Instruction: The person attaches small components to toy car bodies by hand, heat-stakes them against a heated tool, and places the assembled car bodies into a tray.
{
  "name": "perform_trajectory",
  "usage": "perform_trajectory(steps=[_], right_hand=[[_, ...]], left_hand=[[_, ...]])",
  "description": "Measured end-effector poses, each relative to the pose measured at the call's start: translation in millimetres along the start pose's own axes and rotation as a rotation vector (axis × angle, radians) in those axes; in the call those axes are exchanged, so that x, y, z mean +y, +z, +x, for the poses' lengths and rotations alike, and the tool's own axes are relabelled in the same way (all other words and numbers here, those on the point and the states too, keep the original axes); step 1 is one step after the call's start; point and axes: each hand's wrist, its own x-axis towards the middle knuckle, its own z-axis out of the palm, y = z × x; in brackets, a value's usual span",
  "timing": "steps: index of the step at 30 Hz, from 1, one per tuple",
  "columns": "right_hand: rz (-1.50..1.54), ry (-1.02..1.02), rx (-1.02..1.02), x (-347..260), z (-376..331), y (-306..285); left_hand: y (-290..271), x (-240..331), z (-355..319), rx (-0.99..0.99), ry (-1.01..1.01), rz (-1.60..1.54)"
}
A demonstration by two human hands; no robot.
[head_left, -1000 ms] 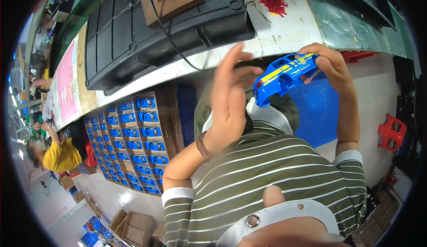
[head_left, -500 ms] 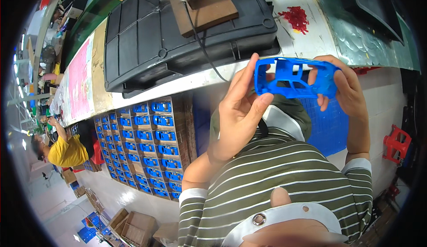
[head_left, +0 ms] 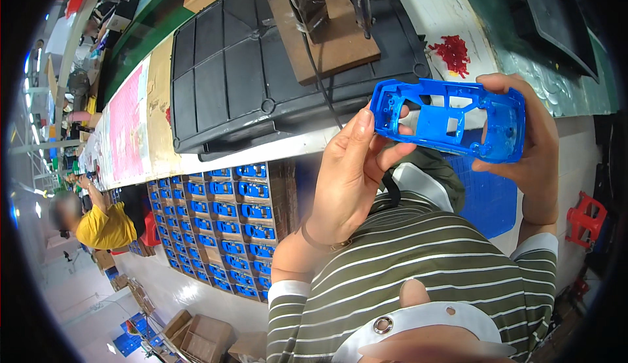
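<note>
Between my two hands is a blue plastic toy car body [head_left: 432, 122], raised above my lap near the bench edge. Its hollow underside faces up at me, with window openings and small posts showing inside. My left hand [head_left: 353, 160] pinches the narrow left end, thumb on the near rim and fingertips reaching underneath. Around the right end curls my right hand [head_left: 533, 134], its thumb and fingers on opposite edges of the shell.
A black plastic crate [head_left: 229, 69] lies upside down on the bench, bearing a brown board [head_left: 340, 42] with a clamp-like fixture and cable. Red scraps [head_left: 451, 55] lie to its right. A divided carton [head_left: 281, 199] of blue car bodies stands lower left. A person in yellow [head_left: 108, 225] sits far left.
The car body has tipped from showing its side to showing its hollow inside. My left thumb has moved up onto its end. The view has shifted slightly.
</note>
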Motion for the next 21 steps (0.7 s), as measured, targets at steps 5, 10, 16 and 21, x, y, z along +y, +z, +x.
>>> perform_trajectory(steps=[5,10,16,21], right_hand=[[0.093,-0.029,0.096,-5.4,20.6,10.8],[0.171,-0.008,0.146,0.2,36.3,15.8],[0.056,-0.051,0.153,-1.9,59.3,9.5],[-0.055,-0.077,0.119,-4.4,68.8,7.4]], left_hand=[[3.8,9.7,12.6,0.021,-0.011,-0.073],[5.0,19.2,24.8,0.028,-0.043,-0.069],[8.9,30.9,35.9,0.031,-0.102,-0.103],[5.2,36.2,37.4,-0.018,-0.129,-0.143]])
